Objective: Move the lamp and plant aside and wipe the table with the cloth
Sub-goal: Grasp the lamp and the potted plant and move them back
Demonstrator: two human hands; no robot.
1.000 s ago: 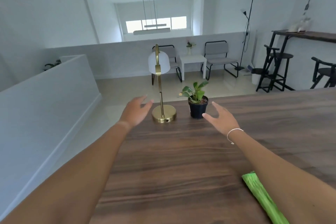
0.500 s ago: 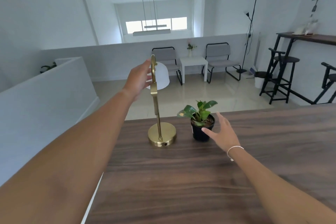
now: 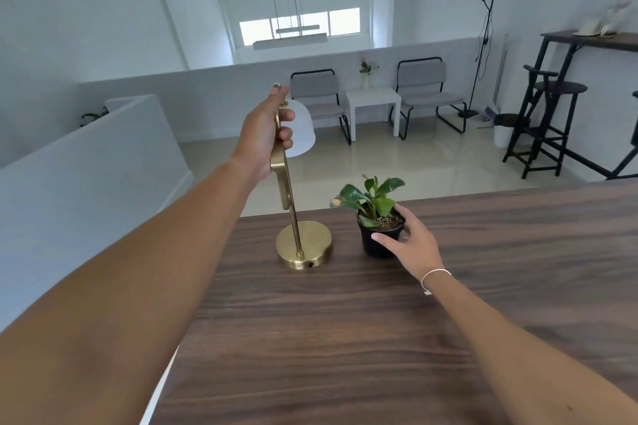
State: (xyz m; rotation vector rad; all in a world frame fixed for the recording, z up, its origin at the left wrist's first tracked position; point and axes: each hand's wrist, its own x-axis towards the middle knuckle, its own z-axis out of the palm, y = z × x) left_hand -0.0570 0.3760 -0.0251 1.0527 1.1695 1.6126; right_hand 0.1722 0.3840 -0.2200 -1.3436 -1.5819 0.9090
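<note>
A brass lamp (image 3: 303,245) with a round base and a white shade stands near the far edge of the dark wooden table (image 3: 345,338). My left hand (image 3: 266,134) is closed around the top of its stem, beside the shade. To the right of the lamp sits a small green plant in a black pot (image 3: 378,235). My right hand (image 3: 412,245) wraps the pot's right side, thumb on its front and fingers behind. The cloth is out of view.
The table's far edge (image 3: 448,195) runs just behind the lamp and plant, with the floor below. A white half wall (image 3: 86,190) stands at the left. Chairs, a white side table (image 3: 373,103) and black stools (image 3: 549,121) are far back.
My left hand rose from beside the lamp base to the stem's top and closed on it. My right hand reached the pot and closed on it. The view tilted up, losing the green cloth.
</note>
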